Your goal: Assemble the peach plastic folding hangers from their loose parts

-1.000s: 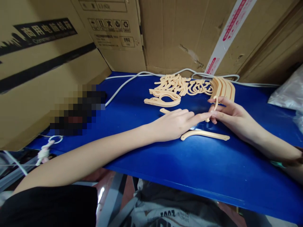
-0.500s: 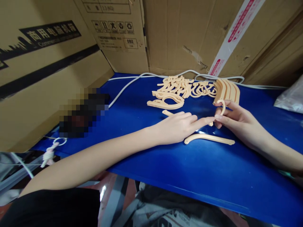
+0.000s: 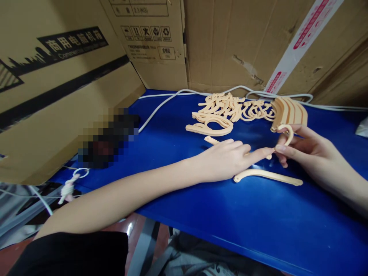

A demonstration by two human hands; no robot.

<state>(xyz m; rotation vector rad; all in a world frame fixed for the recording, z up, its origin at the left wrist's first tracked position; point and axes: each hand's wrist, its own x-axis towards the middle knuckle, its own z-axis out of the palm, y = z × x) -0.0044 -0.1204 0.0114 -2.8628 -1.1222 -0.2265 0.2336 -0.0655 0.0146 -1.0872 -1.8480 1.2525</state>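
A cream curved hook (image 3: 288, 134), like one for a folding clothes hanger, is pinched between the thumb and fingers of my right hand (image 3: 313, 149). My left hand (image 3: 230, 159) reaches in from the left, palm down. Its index fingertip meets the hook's lower end beside my right thumb; the other fingers are bent and the thumb is hidden. Under the left hand lies a cream hanger arm (image 3: 211, 140), mostly covered, with one end showing. Just in front, a second cream hanger arm (image 3: 267, 174) lies on the blue table (image 3: 230, 214).
Behind my hands are a heap of cream hooks (image 3: 224, 105), a stack of hanger pieces (image 3: 211, 129) and a row of hanger arms (image 3: 293, 111). A white cable (image 3: 163, 103) runs along the cardboard (image 3: 224, 46). A dark pixelated object (image 3: 106, 142) lies at left.
The whole view has shifted, so the table and pieces appear farther right. The hook stays in my right hand, with my left index finger still against its lower end.
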